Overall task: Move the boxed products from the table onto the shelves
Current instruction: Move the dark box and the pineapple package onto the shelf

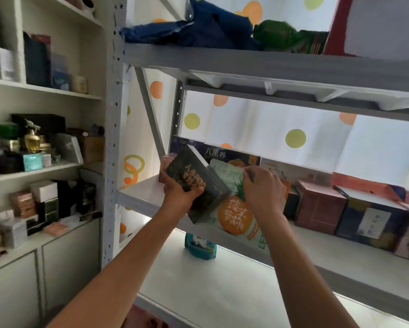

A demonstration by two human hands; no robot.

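Observation:
My left hand (178,194) grips a dark box with gold lettering (194,181), tilted, over the front of the grey metal shelf (137,192). My right hand (262,188) pinches the top edge of a pale green box with an orange pineapple picture (236,216) that stands on the same shelf. Behind them leans a dark blue box with white characters (222,153). A small pink box (168,158) sits at the shelf's left, partly hidden by the dark box.
Further right on the shelf stand a brown-red box (319,207), a navy box (369,221) and others. The shelf above holds blue cloth (198,27) and a green bag (277,34). A teal pouch (200,247) lies on the lower shelf. White cabinet shelves at left (45,166) are crowded with small boxes.

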